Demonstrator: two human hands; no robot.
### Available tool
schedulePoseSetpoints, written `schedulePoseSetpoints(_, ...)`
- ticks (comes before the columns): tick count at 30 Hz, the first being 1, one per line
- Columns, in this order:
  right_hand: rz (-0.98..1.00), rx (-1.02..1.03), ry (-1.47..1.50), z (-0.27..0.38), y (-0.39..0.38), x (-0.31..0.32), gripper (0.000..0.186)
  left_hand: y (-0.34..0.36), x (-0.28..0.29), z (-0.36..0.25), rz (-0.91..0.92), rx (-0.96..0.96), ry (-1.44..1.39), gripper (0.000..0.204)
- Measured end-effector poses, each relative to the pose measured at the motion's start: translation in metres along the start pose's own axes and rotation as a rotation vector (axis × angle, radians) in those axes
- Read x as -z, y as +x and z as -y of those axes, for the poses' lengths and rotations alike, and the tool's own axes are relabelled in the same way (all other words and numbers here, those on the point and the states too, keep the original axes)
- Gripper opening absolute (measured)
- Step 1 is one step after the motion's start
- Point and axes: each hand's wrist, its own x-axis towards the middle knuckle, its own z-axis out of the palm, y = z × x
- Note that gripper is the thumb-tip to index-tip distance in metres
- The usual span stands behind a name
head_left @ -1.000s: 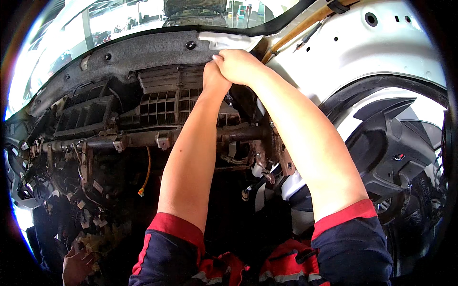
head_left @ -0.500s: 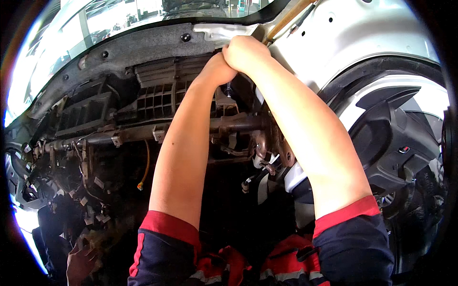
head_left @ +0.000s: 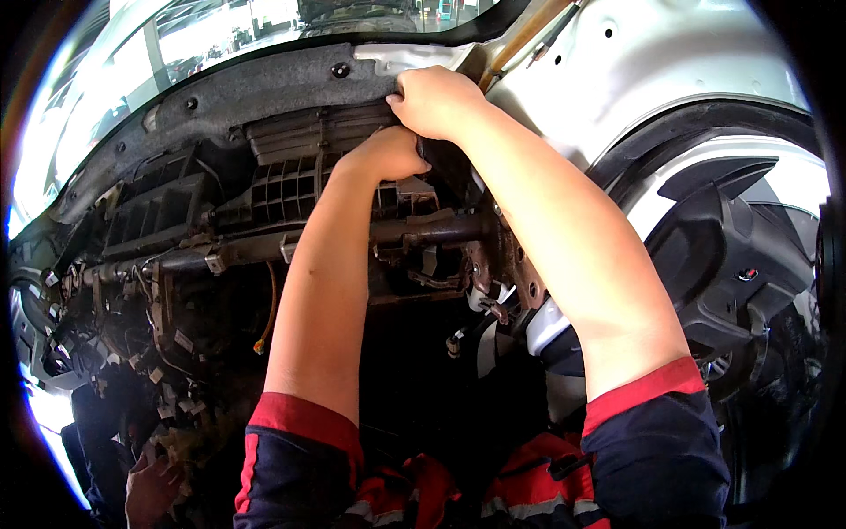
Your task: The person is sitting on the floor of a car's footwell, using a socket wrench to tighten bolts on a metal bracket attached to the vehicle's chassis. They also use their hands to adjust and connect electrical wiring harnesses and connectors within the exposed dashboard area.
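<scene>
My right hand (head_left: pixel 438 103) is at the right end of a grey felt insulation mat (head_left: pixel 264 86) below the windshield. Its fingers are curled closed, and whatever they grip is hidden. Lower and to the left, my left hand (head_left: pixel 386 155) is bent inward over a dark ribbed plastic housing (head_left: pixel 286 189). The left thumb points down to the right; the other fingers are mostly out of sight, curled under the hand. A small gap separates the two hands.
A metal crossbeam (head_left: pixel 185 257) spans the stripped dashboard, with loose wiring (head_left: pixel 163 339) hanging at left. An open door with a black trim panel (head_left: pixel 727 256) stands at right. Another person's hand (head_left: pixel 152 487) shows at lower left. A brown strip (head_left: pixel 526 40) runs up the pillar.
My left hand has dropped down and left, away from my right hand, which it was touching. My right hand has shifted slightly left. The other person's hand has moved a little.
</scene>
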Motion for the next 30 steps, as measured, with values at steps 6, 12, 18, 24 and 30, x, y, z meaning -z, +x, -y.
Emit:
schedulePoseSetpoints(6,0.096,-0.062,-0.106,-0.002,-0.006,0.009,0.025,-0.007,0.009,0.003,0.01,-0.005,-0.134,0.044)
schedulePoseSetpoints(12,0.156,-0.139,-0.13,-0.007,-0.011,0.01,0.023,-0.009,0.005,0.001,-0.03,-0.029,-0.159,0.043)
schedulePoseSetpoints(18,0.07,-0.127,-0.048,-0.01,-0.009,0.002,0.027,0.005,0.002,-0.004,0.081,0.069,-0.019,0.044)
schedulePoseSetpoints(24,-0.215,-0.276,0.07,-0.008,-0.008,0.006,0.042,-0.005,0.009,-0.032,-0.193,0.298,-0.172,0.043)
schedulePoseSetpoints(30,-0.45,-0.231,0.397,0.001,0.001,0.016,0.048,-0.004,0.01,-0.01,-0.654,0.341,-0.584,0.022)
